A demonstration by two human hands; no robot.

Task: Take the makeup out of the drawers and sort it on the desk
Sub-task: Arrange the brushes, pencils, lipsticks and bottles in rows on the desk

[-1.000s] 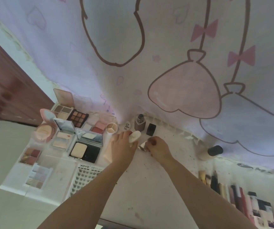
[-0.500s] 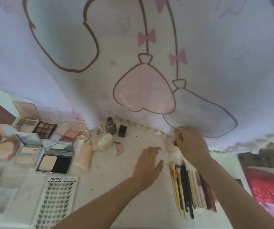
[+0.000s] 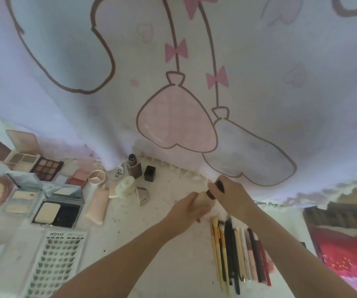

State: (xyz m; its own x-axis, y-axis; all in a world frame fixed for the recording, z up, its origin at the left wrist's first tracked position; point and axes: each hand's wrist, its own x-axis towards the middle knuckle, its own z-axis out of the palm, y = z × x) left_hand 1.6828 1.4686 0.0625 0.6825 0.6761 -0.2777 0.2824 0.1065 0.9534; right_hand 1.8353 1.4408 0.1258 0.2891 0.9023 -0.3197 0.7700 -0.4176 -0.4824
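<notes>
Now between both hands (image 3: 213,197): beige tube (image 3: 204,197) (dark cap rightward).

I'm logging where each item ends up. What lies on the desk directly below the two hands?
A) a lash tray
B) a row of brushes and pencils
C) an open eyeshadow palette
B: the row of slim brushes and pencils lies side by side just below the left hand and right hand.

Both forearms reaching forward, left hand (image 3: 189,206) curled in a grip, right hand (image 3: 230,193) likewise
</notes>
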